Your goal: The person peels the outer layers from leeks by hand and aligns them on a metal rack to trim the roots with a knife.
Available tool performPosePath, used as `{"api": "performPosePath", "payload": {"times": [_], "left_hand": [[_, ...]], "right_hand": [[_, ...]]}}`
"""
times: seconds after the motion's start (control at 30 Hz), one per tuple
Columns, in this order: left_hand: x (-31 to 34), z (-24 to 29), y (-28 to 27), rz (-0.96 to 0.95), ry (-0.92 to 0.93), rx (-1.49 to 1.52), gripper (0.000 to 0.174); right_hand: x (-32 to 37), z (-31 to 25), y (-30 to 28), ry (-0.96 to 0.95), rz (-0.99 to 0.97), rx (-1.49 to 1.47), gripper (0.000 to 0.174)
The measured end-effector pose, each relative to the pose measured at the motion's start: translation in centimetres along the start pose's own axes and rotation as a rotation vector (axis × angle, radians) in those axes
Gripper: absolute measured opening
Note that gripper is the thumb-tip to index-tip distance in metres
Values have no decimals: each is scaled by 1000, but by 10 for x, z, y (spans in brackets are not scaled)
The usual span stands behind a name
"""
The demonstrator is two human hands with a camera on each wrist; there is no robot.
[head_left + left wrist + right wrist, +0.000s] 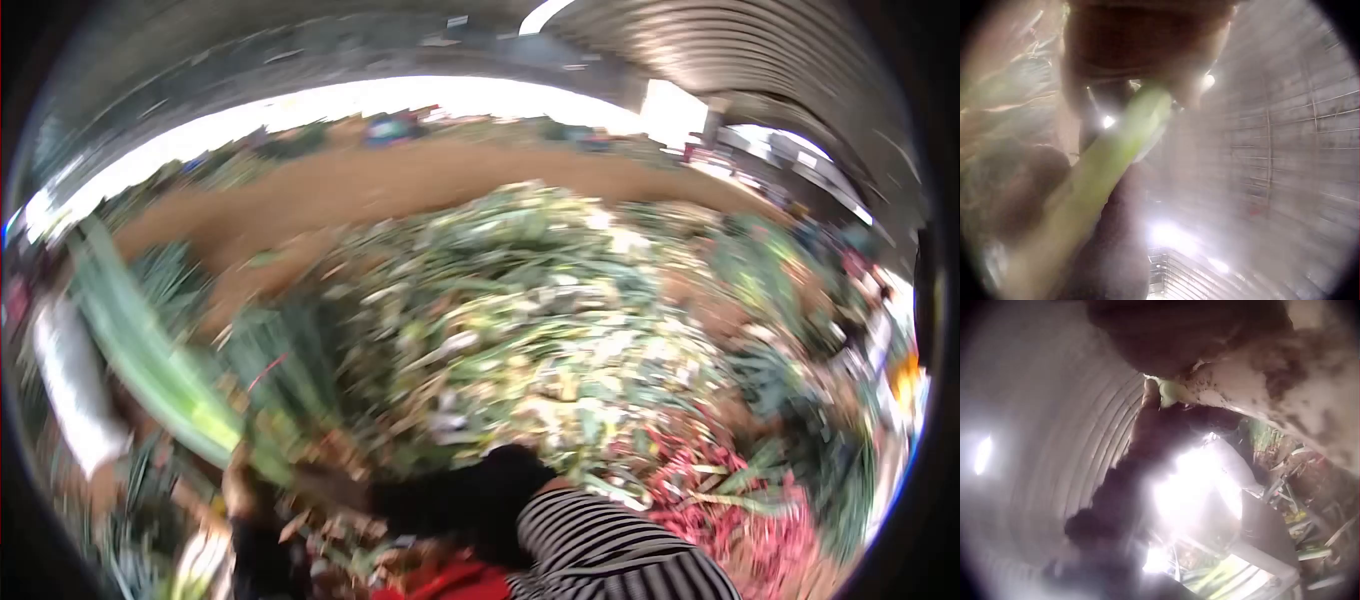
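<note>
- Landmark: trimmings heap (540,330), mid-scene.
- Leek (165,360): left of the heap. Long axis runs diagonally, pale base low by the hands, green leaves up and away to the far left. One stalk or several: too blurred to tell.
- Left hand (245,490): near-left of the heap, fingers curled round the leek's pale end. It's the nearer hand; nearly the whole length extends leafward from the grip.
- Right hand (335,488): at the heap's near-left edge, just beside the leek's base, on the heap side of the left hand. Can't tell whether it grips anything; blurred.
- Red-banded bundle (280,360): heap's left side, between it and the leek.
- Red strips (735,500): heap's near-right.
</note>
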State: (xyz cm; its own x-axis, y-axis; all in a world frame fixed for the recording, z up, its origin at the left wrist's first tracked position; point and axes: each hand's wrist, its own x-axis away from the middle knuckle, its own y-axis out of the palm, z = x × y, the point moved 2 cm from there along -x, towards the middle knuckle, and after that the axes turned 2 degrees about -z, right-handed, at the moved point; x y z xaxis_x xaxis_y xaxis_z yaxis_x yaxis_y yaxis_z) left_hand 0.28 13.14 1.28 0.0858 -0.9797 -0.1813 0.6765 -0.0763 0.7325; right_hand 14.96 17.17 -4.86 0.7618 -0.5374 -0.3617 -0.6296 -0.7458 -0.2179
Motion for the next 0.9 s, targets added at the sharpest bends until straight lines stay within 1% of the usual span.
{"api": "performPosePath", "payload": {"times": [0.03,0.07,0.1,0.13,0.2,0.23,0.27,0.33,0.37,0.4,0.43,0.47,0.5,0.53,0.57,0.6,0.67,0.7,0.77,0.8,0.87,0.9], "left_hand": [[2,0,3,56,31,-45,52],[7,-1,5,13,43,-105,55],[7,4,3,-17,75,-171,57],[6,3,-1,-23,59,-171,57],[6,2,-6,90,102,-243,60],[7,1,-6,86,95,-240,60],[6,-1,-5,152,119,-184,58],[9,0,4,269,147,-118,55],[5,3,7,197,125,-85,56],[5,13,17,-134,75,-79,51],[6,21,23,-461,23,-70,47],[0,16,-36,92,144,-182,44],[0,26,-20,337,220,-130,44],[-1,34,-24,428,251,-150,43],[-4,43,-33,427,258,-182,42],[-7,51,-40,435,264,-202,41],[-11,64,-54,451,279,-236,40],[-12,70,-60,455,281,-253,39],[-14,76,-68,463,282,-286,38],[-12,77,-71,460,292,-300,37],[-17,80,-80,465,295,-340,36],[-18,82,-91,461,304,-375,36]], "right_hand": [[-6,-2,1,64,-18,-141,43],[-4,-1,4,122,-27,-262,43],[-5,-37,-7,303,-47,-202,45],[-4,-30,-5,308,-32,-206,45],[-5,-15,4,254,92,-288,38],[-4,-7,4,257,100,-286,38],[-4,-2,-1,134,37,40,32],[-5,27,-8,-353,104,336,27],[-3,41,-12,-580,192,489,25],[2,25,-23,29,106,-98,25],[12,13,-22,627,17,-702,26],[12,10,-18,579,-82,-697,31],[11,20,-11,571,-65,-699,31],[7,14,-5,-123,-97,-210,31],[13,16,-2,-448,-147,74,32],[22,-9,-6,-786,-110,324,32],[44,-31,-7,336,-570,36,38],[46,-30,-10,340,-564,34,38],[49,-26,-15,340,-676,-99,31],[49,-39,-23,338,-676,-104,31],[48,-61,-34,368,-660,-7,33],[48,-51,-46,85,-660,63,33]]}}
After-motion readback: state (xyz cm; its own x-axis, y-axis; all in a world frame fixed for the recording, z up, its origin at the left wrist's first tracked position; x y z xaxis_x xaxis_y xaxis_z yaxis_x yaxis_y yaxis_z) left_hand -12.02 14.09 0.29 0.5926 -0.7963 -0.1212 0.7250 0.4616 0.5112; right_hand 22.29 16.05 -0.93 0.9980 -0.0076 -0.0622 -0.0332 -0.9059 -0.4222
